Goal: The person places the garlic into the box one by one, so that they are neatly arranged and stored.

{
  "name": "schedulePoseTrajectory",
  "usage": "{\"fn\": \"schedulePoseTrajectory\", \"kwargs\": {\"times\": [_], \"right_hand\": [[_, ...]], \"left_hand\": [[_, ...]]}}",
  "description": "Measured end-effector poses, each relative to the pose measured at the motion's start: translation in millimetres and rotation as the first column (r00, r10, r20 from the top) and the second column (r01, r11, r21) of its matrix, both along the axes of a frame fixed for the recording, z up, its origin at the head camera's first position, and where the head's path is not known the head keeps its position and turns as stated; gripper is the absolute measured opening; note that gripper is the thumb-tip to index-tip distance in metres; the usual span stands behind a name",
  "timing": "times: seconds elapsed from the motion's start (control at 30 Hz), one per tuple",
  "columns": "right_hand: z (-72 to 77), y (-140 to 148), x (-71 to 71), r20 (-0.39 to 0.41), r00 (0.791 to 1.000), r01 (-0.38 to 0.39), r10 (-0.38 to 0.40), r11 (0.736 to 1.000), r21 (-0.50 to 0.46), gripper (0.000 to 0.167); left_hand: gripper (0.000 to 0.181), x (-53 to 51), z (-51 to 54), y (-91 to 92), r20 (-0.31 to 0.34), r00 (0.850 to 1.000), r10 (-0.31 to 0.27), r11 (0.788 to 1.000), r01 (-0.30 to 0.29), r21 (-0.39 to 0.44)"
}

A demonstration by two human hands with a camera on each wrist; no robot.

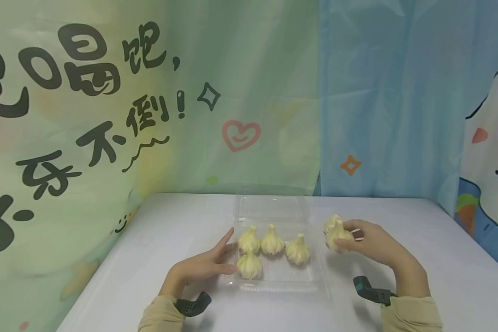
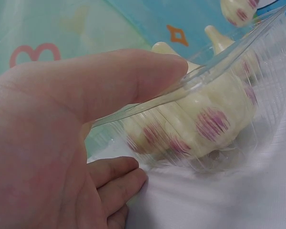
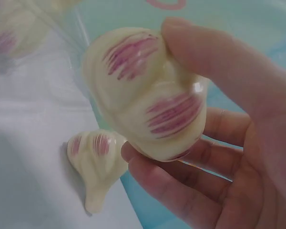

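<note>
My right hand (image 1: 375, 240) grips a garlic bulb (image 3: 143, 95) between thumb and fingers, raised a little to the right of a clear plastic container (image 1: 274, 282). Behind the held bulb, another garlic bulb (image 3: 97, 157) lies on its side on the table. Several cream bulbs with purple streaks, among them one garlic bulb (image 1: 297, 251), sit inside the container. At its left side is my left hand (image 1: 205, 265), fingers mostly straight. The left wrist view has its thumb (image 2: 138, 76) resting over the rim and lower fingers (image 2: 119, 181) outside the wall; the index finger is largely hidden there.
The container's clear lid (image 1: 271, 207) lies folded back toward the far edge of the white table (image 1: 182, 221). Printed curtains (image 1: 249, 69) hang behind the table. Each wrist wears a dark strap-mounted device, such as the right wrist device (image 1: 371, 293).
</note>
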State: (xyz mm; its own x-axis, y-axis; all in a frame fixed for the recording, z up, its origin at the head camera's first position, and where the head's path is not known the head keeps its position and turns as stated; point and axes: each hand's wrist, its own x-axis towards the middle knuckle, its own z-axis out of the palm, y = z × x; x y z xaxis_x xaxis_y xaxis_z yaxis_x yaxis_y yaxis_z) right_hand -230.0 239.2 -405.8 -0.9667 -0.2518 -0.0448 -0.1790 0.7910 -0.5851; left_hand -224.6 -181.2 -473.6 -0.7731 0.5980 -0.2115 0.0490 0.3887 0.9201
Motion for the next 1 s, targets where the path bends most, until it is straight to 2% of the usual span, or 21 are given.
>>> {"fn": "schedulePoseTrajectory", "kwargs": {"times": [0.47,1.0], "right_hand": [[9.6,-17,2.9,-0.076,0.996,-0.045,0.043,0.999,-0.018,0.069],[12.7,-36,2.1,-0.124,0.989,-0.094,0.081,0.990,-0.101,0.069]], "left_hand": [[0.102,-0.6,-0.1,-0.2,0.004,1.000,-0.007,1.000,0.007,0.008],[0.101,-1.7,-2.6,-0.9,0.001,1.000,-0.009,1.000,0.009,0.014]]}}
